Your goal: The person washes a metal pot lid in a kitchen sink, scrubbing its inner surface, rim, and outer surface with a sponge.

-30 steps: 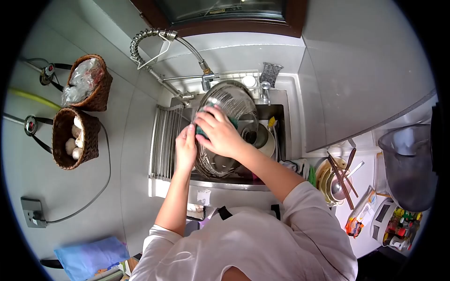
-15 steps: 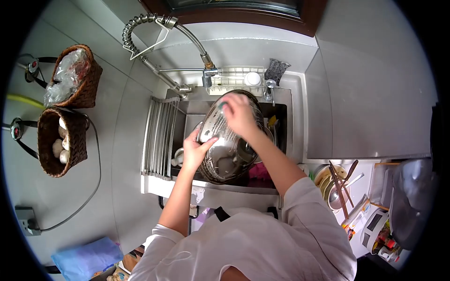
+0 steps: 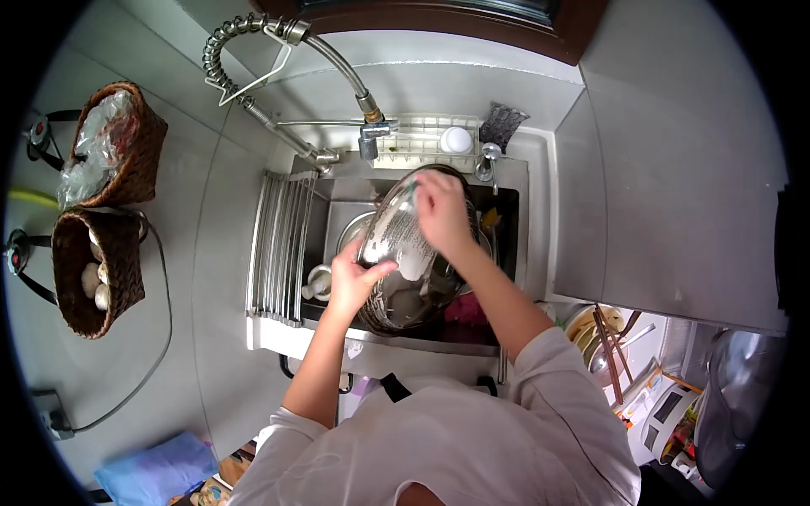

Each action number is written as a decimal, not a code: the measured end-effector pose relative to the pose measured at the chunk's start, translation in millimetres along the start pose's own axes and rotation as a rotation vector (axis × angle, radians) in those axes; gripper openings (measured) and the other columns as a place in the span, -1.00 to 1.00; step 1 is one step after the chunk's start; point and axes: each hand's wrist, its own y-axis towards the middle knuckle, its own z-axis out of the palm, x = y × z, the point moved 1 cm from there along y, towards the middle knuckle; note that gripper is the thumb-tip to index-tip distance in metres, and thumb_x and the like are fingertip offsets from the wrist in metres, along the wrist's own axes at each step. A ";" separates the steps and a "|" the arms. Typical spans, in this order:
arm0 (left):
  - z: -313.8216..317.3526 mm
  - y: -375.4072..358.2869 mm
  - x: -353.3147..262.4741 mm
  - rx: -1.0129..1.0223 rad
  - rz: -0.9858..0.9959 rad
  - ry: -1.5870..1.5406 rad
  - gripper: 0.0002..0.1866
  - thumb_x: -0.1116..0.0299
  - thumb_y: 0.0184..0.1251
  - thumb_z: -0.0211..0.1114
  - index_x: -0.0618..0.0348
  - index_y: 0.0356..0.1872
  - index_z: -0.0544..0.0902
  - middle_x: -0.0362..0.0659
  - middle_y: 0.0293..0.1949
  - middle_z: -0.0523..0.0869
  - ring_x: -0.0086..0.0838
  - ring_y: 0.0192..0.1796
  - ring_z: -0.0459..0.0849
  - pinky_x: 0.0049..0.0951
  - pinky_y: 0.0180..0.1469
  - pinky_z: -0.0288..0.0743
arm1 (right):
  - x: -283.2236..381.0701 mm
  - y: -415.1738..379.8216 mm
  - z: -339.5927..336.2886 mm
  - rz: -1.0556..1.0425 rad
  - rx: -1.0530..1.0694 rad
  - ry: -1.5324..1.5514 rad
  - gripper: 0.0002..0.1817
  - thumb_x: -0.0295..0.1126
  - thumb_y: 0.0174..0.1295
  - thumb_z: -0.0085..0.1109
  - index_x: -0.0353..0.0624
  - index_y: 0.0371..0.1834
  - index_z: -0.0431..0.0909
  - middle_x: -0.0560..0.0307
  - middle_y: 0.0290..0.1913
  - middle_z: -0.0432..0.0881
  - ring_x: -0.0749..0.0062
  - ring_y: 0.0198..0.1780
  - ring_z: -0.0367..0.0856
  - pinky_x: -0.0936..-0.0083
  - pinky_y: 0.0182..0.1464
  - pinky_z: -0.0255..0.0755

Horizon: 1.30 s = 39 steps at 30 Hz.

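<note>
A shiny round metal pan or lid (image 3: 405, 253), streaked with suds, is held tilted over the sink (image 3: 337, 192). My left hand (image 3: 350, 278) grips its left edge, with the thumb lying on the surface. Against the upper part of the metal, my right hand (image 3: 442, 211) is closed and slightly blurred; a bit of something green shows at its fingertips, mostly hidden. Below the metal in the sink are a white cup-like item (image 3: 318, 282) at the left and a pink cloth (image 3: 466, 310) at the right.
A spring-hose faucet (image 3: 369, 135) arches behind the sink, beside a wire rack (image 3: 413, 126). A roll-up drying rack (image 3: 281, 244) covers the sink's left side. Two wicker baskets (image 3: 139, 160) hang at the left. Bowls and chopsticks (image 3: 609, 358) stand at the right.
My right hand has moved a little right and down across the metal. The camera view has shifted slightly, and more of the white item in the sink shows.
</note>
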 end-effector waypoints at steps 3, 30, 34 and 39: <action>1.0 -3.3 -11.6 0.017 0.015 0.039 -0.18 0.28 0.00 0.61 0.50 0.27 0.45 -0.03 0.07 0.68 -0.44 0.11 0.62 -0.41 0.22 0.47 | 44.3 -36.3 8.9 -0.180 0.049 -0.085 -0.67 -0.38 0.20 0.18 -0.21 0.03 0.61 0.09 0.17 0.56 -0.02 0.28 0.40 0.03 0.33 0.29; -74.7 15.9 -84.2 0.401 0.019 0.237 -0.83 0.48 0.41 0.24 0.35 -0.10 0.69 -0.39 -0.48 0.56 -0.76 -0.43 0.35 -0.61 -0.46 0.25 | 94.0 40.7 -46.1 -0.835 0.567 0.015 -0.76 -0.33 0.14 0.25 -0.12 -0.14 0.64 0.16 -0.21 0.62 0.25 -0.08 0.54 0.30 -0.02 0.48; -84.2 21.6 -130.4 0.449 0.060 0.325 -0.81 0.40 0.40 0.30 0.37 -0.21 0.70 -0.40 -0.56 0.50 -0.77 -0.49 0.30 -0.58 -0.52 0.19 | 90.0 52.3 -65.9 -0.728 0.676 0.002 -0.76 -0.32 0.07 0.27 -0.19 -0.23 0.60 0.06 -0.33 0.60 0.17 -0.24 0.59 0.27 -0.11 0.51; -124.3 13.2 -166.0 0.361 0.020 0.268 -0.77 0.36 0.45 0.27 0.38 -0.16 0.71 -0.35 -0.49 0.63 -0.74 -0.42 0.43 -0.59 -0.42 0.35 | 73.4 54.8 -102.4 -0.449 0.766 -0.094 -0.78 -0.34 0.05 0.28 -0.25 -0.36 0.51 -0.02 -0.39 0.53 0.05 -0.31 0.57 0.19 -0.19 0.47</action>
